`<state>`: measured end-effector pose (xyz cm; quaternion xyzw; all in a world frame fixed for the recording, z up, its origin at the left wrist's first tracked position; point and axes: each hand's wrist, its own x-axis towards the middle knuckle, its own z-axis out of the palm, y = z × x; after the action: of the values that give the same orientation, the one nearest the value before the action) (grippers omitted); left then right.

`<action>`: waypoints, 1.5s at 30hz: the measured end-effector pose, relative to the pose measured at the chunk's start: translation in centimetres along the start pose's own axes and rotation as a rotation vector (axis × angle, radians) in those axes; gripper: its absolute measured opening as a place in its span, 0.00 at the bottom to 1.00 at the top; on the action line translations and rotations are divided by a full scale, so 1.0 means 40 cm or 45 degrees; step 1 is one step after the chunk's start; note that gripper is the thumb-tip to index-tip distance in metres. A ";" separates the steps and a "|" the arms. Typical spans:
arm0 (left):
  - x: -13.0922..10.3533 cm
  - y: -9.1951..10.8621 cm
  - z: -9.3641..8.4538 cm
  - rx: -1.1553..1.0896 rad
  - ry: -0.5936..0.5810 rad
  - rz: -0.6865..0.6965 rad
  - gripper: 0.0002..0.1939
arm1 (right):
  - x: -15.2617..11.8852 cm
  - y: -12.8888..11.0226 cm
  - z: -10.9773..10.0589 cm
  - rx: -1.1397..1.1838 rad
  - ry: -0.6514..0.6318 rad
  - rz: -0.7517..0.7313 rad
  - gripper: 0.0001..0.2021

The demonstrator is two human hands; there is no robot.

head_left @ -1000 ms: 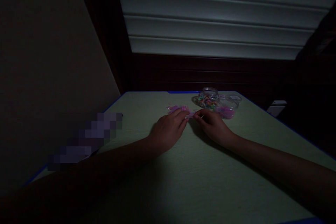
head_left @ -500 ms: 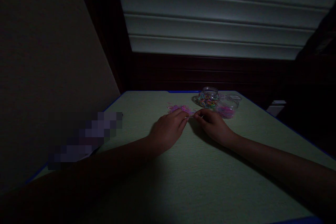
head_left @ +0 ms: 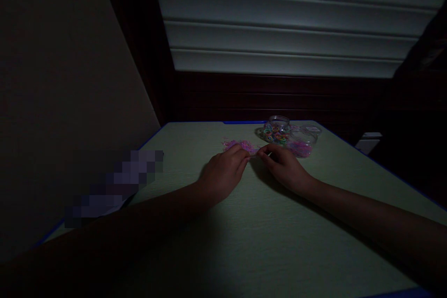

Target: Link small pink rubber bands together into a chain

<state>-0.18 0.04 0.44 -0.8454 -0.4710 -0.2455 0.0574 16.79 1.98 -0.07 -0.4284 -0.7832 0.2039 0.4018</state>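
A loose pile of tiny pink and purple elastic bands point(head_left: 240, 146) lies on the pale green table point(head_left: 240, 233). Just in front of it, my left hand point(head_left: 225, 170) is closed in a pinch, palm down. My right hand point(head_left: 284, 167) pinches too, a short gap to the right. A thin elastic band point(head_left: 253, 154) spans the gap between both sets of fingertips; its ends are hidden by the fingers. Beyond my right hand stands a clear jar point(head_left: 301, 139) partly filled with pink bands.
Behind the pink jar is an open clear jar point(head_left: 277, 129) of multicoloured hair ties. A clear lid point(head_left: 312, 129) lies beside the jars. A blurred-out object point(head_left: 122, 181) rests along the left table edge. Wall on the left, slatted shutter point(head_left: 279, 32) behind.
Both hands stay nearly in place, still pinching the thin band between them. The jars and the pile have not moved.
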 end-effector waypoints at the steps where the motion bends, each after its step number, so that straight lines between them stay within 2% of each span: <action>1: 0.000 0.000 0.000 0.004 0.001 0.001 0.12 | -0.001 -0.003 0.000 0.004 0.001 0.010 0.09; 13: 0.001 -0.003 0.005 0.009 0.012 -0.002 0.11 | -0.006 0.012 0.002 -0.032 0.008 -0.097 0.07; 23: 0.000 -0.001 0.002 -0.004 0.013 0.020 0.11 | -0.005 0.005 -0.006 -0.100 0.013 -0.101 0.06; 45: -0.002 -0.001 0.010 0.001 0.002 -0.039 0.12 | -0.005 0.017 -0.001 -0.003 0.041 -0.125 0.05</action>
<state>-0.11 0.12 0.04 -0.8380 -0.4838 -0.2466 0.0544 17.22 2.19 -0.58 -0.3933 -0.7969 0.1760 0.4234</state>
